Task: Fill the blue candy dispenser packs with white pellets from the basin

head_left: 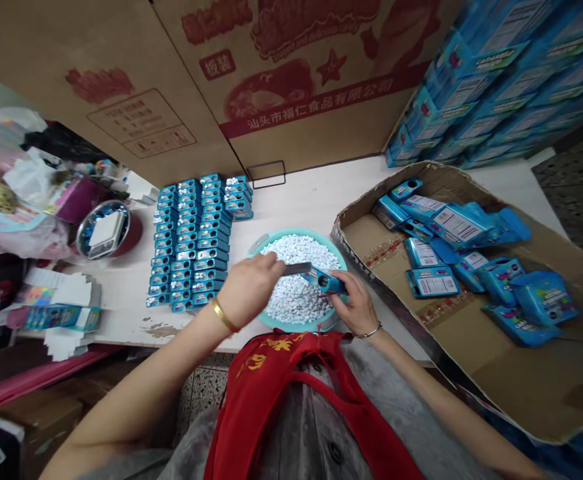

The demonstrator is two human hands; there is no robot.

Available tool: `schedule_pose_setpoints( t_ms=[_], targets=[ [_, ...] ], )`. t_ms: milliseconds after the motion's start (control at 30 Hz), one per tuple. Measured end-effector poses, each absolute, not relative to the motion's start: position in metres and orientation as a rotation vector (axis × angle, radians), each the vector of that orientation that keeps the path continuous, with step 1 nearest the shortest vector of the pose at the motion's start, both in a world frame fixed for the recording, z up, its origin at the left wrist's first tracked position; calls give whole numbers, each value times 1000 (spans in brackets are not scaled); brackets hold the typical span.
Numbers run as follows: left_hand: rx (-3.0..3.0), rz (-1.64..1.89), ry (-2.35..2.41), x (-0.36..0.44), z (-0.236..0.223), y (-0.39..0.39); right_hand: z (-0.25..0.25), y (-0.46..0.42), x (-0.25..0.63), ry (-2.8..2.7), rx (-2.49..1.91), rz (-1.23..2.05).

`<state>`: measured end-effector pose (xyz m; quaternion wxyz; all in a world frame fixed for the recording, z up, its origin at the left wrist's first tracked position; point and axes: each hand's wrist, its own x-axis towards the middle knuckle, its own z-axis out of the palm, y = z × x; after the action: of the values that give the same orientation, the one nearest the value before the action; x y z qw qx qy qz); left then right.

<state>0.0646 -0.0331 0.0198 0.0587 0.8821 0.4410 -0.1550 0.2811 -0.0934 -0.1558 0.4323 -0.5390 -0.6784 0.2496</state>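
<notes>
Our right grip (354,303) is closed narrowly around a small blue tin (326,281), its glossy printed body pinched between thumb and fingers, its long axis lying almost level and pointing across toward our left grip (246,290). That left grip holds a narrow grey metal strip (296,269) between its fingertips, and the strip's far end meets the near end of the tin; we cannot tell exactly what the strip is. The tin sits just inside the right grip, so that hand is the nearer. Directly below both grips lies a round teal plastic basin (296,233) heaped with small white rounded candies (296,310). Left of the left grip, rows of matching blue tins (189,243) are packed closely on a white desk (301,193); right of the right grip, a shallow brown cardboard box (521,380) holds loose blue printed packets (544,297).
</notes>
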Motion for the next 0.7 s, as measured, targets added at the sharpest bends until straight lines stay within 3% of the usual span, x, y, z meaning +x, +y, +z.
schedule_pose_setpoints(
  t_ms=[200, 367, 533, 700],
  targets=[
    [2335, -460, 1602, -10, -84, -41, -156, -94, 303, -1557, -1485, 629],
    [2182, -223, 1548, 21, -162, -51, -162, -95, 308, -1517, -1549, 606],
    [2087, 58, 1402, 33, -183, -49, -164, -97, 304, -1469, -1588, 636],
    [2035, 240, 1304, 12, -161, -53, -165, -97, 308, -1477, -1612, 622]
  ],
)
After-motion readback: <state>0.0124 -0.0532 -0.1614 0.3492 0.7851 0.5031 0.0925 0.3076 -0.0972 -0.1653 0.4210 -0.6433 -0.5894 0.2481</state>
